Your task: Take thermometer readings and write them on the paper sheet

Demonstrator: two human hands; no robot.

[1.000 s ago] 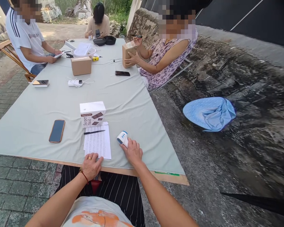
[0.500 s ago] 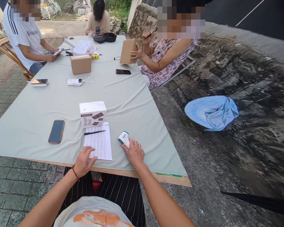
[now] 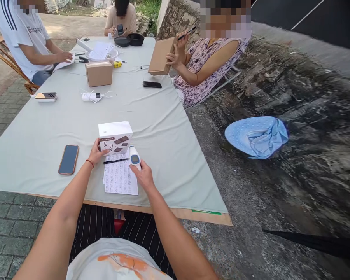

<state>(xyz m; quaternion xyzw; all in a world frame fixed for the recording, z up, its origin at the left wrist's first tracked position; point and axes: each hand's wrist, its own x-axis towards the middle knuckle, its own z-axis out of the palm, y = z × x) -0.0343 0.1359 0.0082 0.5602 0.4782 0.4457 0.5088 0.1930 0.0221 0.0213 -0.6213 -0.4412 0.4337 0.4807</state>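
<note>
A white box (image 3: 116,136) with brown pictures and lettering stands on the table before me. My left hand (image 3: 97,153) grips its left side, thumb across the lower front face. In my right hand (image 3: 143,174) is a white and blue infrared thermometer (image 3: 134,157), its small screen facing me and its head close to the box's lower right corner. Printed sheets (image 3: 121,177) lie below the box, with a black pen (image 3: 116,160) across their upper part. Left of them rests a phone (image 3: 68,159) in an orange-brown case.
Further up the cloth-covered table (image 3: 163,163) are a cardboard box (image 3: 99,74), a white cabled device (image 3: 90,97) and a dark phone (image 3: 152,84). One person at the right holds a carton (image 3: 162,56) and a pen. Others sit left and far. A blue hat (image 3: 256,136) lies at right.
My left hand has gone from the paper up to the white box and taken hold of it. My right hand has swung the thermometer left, up to the box.
</note>
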